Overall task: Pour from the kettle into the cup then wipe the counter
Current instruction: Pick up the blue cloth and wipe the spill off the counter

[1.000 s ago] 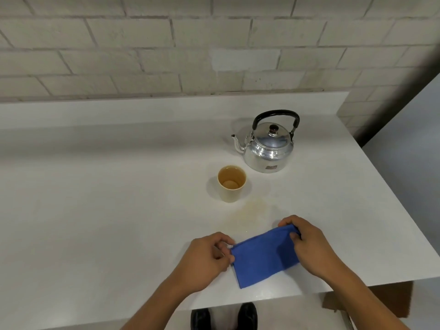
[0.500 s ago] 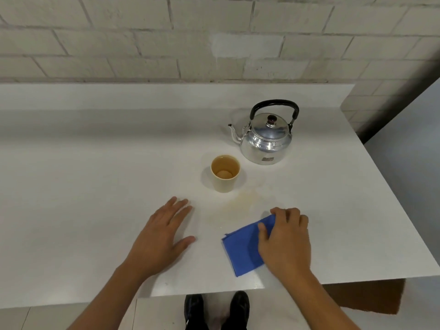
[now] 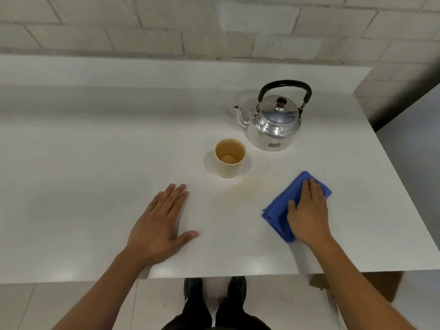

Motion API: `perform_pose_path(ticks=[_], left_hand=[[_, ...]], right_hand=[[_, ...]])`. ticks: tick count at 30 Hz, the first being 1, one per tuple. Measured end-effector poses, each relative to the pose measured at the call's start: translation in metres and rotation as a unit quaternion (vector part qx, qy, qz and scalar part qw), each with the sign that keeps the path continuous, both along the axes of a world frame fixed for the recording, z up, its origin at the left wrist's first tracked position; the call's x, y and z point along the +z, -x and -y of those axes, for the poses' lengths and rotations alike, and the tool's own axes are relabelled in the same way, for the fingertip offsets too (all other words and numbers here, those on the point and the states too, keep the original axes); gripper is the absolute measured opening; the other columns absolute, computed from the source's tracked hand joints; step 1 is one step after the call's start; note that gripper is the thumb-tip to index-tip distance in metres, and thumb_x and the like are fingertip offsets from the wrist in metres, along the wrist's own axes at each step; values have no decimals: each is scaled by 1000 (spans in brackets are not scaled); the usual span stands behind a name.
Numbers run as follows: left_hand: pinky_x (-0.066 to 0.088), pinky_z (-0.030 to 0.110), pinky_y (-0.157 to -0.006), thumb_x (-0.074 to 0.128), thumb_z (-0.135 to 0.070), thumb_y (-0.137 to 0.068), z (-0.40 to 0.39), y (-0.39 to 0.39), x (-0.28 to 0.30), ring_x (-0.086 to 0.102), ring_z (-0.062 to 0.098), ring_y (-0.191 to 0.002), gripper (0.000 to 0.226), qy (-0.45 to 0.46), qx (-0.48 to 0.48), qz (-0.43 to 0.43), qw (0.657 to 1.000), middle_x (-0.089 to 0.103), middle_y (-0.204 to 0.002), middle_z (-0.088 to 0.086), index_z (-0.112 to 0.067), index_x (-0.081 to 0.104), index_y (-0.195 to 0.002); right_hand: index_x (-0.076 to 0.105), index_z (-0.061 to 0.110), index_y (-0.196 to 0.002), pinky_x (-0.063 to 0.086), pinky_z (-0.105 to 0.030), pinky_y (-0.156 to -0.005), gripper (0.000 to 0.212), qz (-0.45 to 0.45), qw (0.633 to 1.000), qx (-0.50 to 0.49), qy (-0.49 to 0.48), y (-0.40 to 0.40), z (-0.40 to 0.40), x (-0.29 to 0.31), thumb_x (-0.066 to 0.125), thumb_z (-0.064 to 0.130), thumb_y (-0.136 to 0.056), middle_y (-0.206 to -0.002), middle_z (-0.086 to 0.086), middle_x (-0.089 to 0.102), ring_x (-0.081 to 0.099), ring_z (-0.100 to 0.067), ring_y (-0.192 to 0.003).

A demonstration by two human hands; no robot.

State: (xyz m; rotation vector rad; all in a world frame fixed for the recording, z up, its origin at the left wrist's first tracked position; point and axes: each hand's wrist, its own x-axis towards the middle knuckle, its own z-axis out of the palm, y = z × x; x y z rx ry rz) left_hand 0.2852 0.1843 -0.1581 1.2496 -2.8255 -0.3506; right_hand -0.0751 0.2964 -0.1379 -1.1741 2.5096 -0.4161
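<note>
The right hand [image 3: 308, 210] is pressing flat on a folded blue cloth [image 3: 278, 210] toward the right side of the worktop [image 3: 95, 163], a little in from its front edge; the grip here is an open palm with fingers spread over the cloth, pinning it rather than clutching it. The left hand [image 3: 159, 225] is lying flat and empty on the bare worktop near the front edge, fingers extended, bracing.

The cup [image 3: 230, 157] is standing upright nearer the middle with some liquid showing in its bottom, and the kettle [image 3: 273, 122] is sitting upright just behind and to the right of it, spout pointing left, toward the back right corner. Pouring looks done; wiping is the step in hand.

A faint brownish stain [image 3: 242, 189] is lying just in front of the cup, between the two hands. To wipe well, the cloth should be sweeping left across that mark with even downward pressure, keeping the palm centred so the folds are not bunching, and stopping short of the cup so it is not getting knocked over.
</note>
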Motion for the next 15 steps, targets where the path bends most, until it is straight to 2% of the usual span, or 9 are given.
perform_pose_path(ticks=[3,7,12,15], left_hand=[[6,40,-129,37,-90,-87,0,0,1,-4,15,-162,111,-7,-2,5,1000,0,-177,-5,-18,9,-167],[6,40,-129,37,-95,-82,0,0,4,-6,15,-162,120,-10,-7,7,1000,-1,-177,-4,-16,8,-167],[5,40,-129,37,-95,-82,0,1,5,-6,15,-162,120,-9,-9,-1,1000,-2,-177,-4,-16,8,-167],[6,40,-129,38,-95,-82,0,0,5,-6,15,-162,120,-9,-10,-5,1000,-1,-177,-4,-16,9,-167]], right_hand=[[15,7,-159,2,-40,-125,63,5,998,51,30,1,34,-4,36,34,-107,-169,-9,11,4,-24,-155],[21,8,-159,3,-38,-125,55,-38,982,176,61,-29,54,-8,36,24,-108,-168,-5,17,8,-22,-155],[27,17,-158,-2,-25,-123,52,-36,949,303,81,-54,17,-13,39,18,-107,-165,7,20,4,-11,-154],[30,24,-157,4,-24,-123,53,-9,926,370,78,-40,-19,-13,41,20,-106,-166,15,16,6,-6,-154]])
